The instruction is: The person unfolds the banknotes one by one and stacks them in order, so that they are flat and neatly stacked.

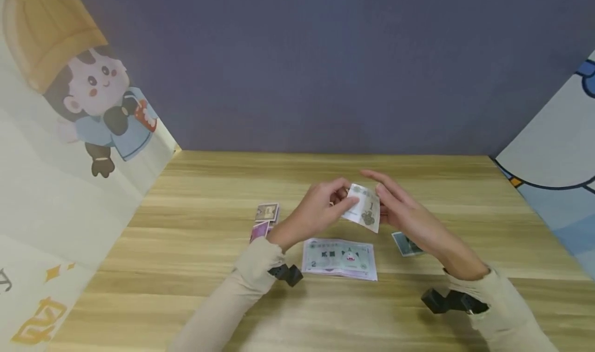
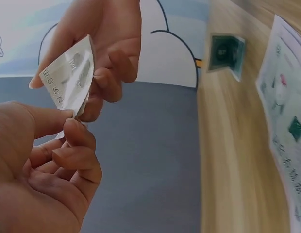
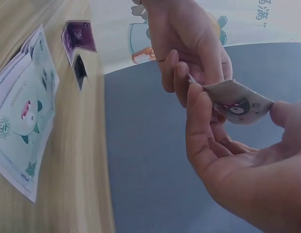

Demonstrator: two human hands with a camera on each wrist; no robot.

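A small pale play banknote (image 1: 364, 210), printed with a 1 and a cartoon figure, is held up between both hands and looks bent. My left hand (image 1: 321, 205) pinches its left edge between thumb and curled forefinger. At the other side, my right hand (image 1: 409, 212) holds the note; in the right wrist view its thumb (image 3: 281, 114) meets one end and its fingertips (image 3: 199, 99) the other. Below the hands, a stack of larger green play banknotes (image 1: 339, 259) lies on the table, the top one marked 2.
The wooden table (image 1: 195, 290) runs back to a dark blue wall panel (image 1: 334, 68). Left of the stack lie a brown folded note (image 1: 267, 212) and a purple folded note (image 3: 78, 38). A dark green folded note (image 2: 225, 54) rests to the right, partly behind my right wrist.
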